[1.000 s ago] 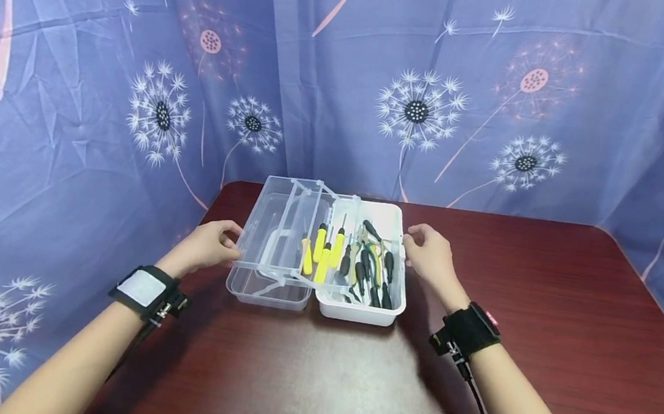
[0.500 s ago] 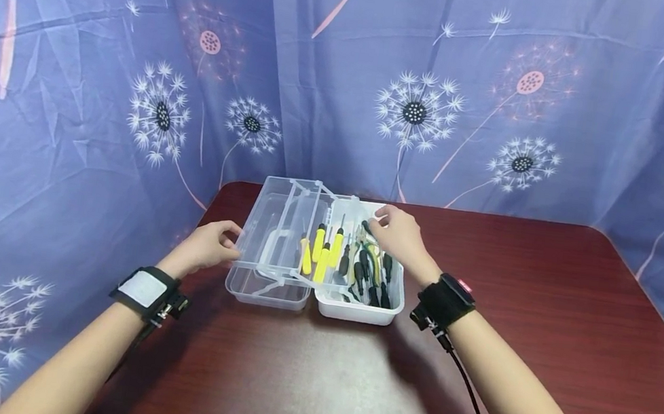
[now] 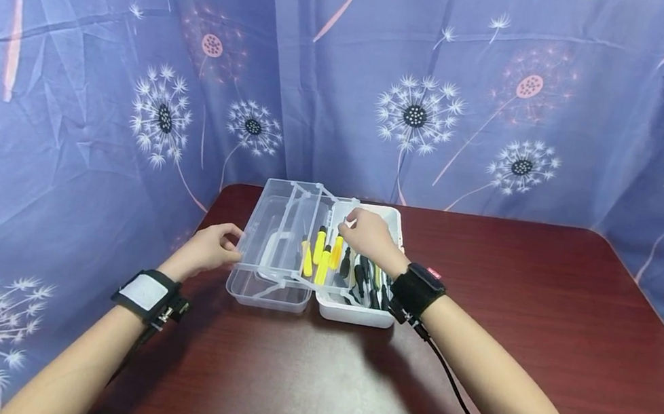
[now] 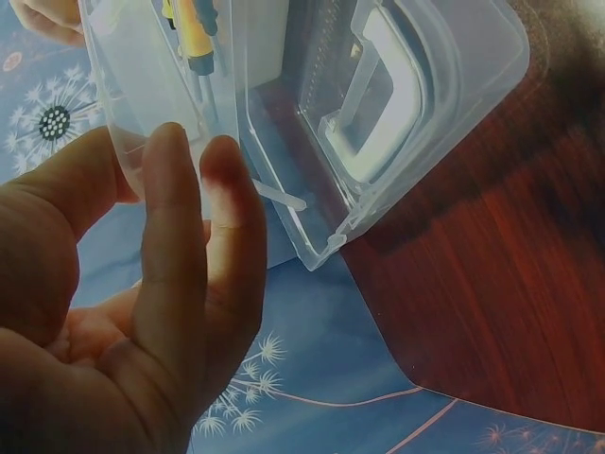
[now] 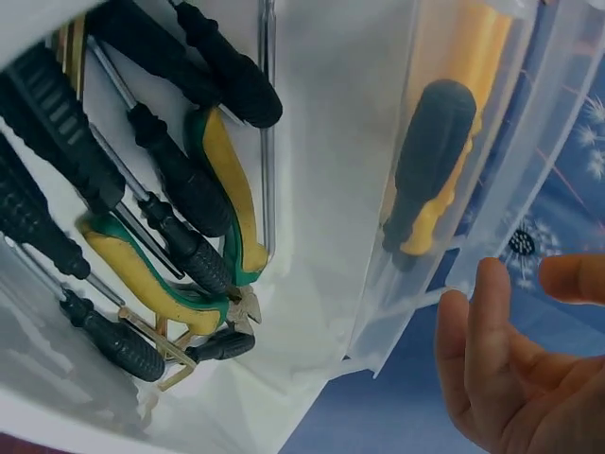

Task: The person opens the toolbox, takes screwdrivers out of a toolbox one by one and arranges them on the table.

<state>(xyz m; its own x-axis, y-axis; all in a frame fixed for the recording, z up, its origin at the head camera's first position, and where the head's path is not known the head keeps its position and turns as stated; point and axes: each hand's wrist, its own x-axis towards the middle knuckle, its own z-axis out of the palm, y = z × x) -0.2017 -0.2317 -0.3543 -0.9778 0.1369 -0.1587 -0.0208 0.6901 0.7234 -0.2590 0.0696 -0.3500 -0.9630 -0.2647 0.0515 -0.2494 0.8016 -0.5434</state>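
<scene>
Worktop (image 3: 543, 292): red-brown, wood-grained
Left hand (image 3: 209, 246): pinching clear plastic tray (image 3: 270, 213)
Right hand (image 3: 372, 233): parted (nothing gripped), near yellow-handled screwdriver (image 3: 335, 254)

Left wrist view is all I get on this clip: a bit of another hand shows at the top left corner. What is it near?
Observer: That is the right hand; the head view shows it right by the upper end of a yellow-handled tool.
Operator: Is it holding that tool?
Observer: I can't confirm that; the right wrist view shows its thumb apart from its fingers, nothing visible between them.
Operator: What other tools are there?
Observer: In the white box, pliers with yellow-and-green handles lie among black-handled tools.
</scene>
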